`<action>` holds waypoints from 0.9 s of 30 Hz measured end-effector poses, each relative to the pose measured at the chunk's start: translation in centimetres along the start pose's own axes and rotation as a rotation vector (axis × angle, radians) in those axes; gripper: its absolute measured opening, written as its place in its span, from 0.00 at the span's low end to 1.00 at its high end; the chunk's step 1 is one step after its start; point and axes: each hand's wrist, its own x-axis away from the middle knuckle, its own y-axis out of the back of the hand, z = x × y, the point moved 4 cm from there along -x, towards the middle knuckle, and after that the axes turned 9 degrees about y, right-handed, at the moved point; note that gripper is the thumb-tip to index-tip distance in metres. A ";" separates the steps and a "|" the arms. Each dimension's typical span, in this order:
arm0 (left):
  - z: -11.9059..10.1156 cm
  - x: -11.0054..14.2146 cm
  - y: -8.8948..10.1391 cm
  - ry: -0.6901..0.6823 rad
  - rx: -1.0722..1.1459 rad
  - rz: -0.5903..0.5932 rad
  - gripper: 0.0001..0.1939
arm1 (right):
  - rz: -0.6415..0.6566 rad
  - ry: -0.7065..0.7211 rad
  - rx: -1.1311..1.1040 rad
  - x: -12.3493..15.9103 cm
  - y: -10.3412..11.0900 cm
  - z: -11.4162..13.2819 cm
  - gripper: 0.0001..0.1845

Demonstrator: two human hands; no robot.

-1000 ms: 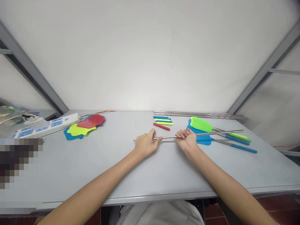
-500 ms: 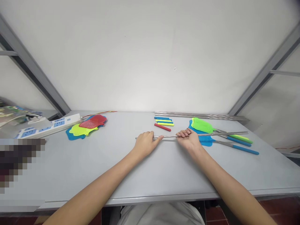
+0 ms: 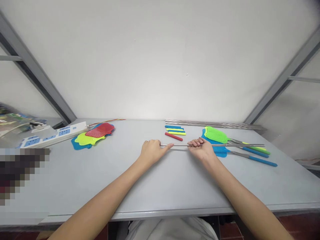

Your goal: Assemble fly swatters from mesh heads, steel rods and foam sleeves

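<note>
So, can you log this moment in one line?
left hand: holding metal rod; right hand: holding same rod; beyond rod: red tube

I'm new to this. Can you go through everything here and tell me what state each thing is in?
Left hand: closed on the held rod
Right hand: palm up, fingers curled around the held rod
Held metal rod: roughly level
Fly swatters: lying overlapped, heads attached
Loose swatter heads: stacked, red on top
Loose grips: lying flat, unattached
Rear metal rods: bundled lengthwise
Power strip: lying flat; on or off unclear
</note>
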 end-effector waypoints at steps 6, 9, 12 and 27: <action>0.3 -0.2 -0.3 0.014 0.021 0.027 0.33 | -0.013 0.003 -0.010 0.2 -0.1 0.0 0.12; 0.5 -0.2 -0.5 0.018 0.041 0.060 0.32 | -0.012 0.007 -0.009 0.2 -0.1 0.0 0.12; 0.6 -0.2 -0.8 0.010 0.069 0.106 0.31 | -0.008 0.009 -0.005 0.1 0.0 -0.1 0.12; 0.1 0.2 -1.3 0.009 0.108 0.111 0.31 | 0.026 0.035 0.003 -0.3 0.2 0.0 0.12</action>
